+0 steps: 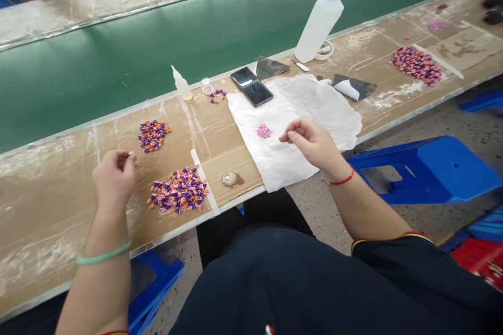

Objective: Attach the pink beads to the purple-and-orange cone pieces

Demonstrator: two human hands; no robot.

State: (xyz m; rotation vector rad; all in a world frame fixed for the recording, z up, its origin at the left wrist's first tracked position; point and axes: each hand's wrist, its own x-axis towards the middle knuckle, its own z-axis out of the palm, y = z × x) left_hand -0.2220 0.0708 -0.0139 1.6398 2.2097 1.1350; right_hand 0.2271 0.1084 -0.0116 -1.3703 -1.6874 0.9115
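Factory workshop here, assembly line: long cardboard-topped bench [47, 209], green conveyor belt [98, 68] alongside, squeeze bottle [319, 23] with blue nozzle, heaped purple-orange beads [178, 191], blue plastic stool [424, 172], speckled concrete floor [314, 214].

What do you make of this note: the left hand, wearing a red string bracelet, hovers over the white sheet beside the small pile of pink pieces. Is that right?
No. In the head view, that is the right hand, not the left. It wears the red string bracelet and hovers over the white sheet beside the small pile of pink pieces.
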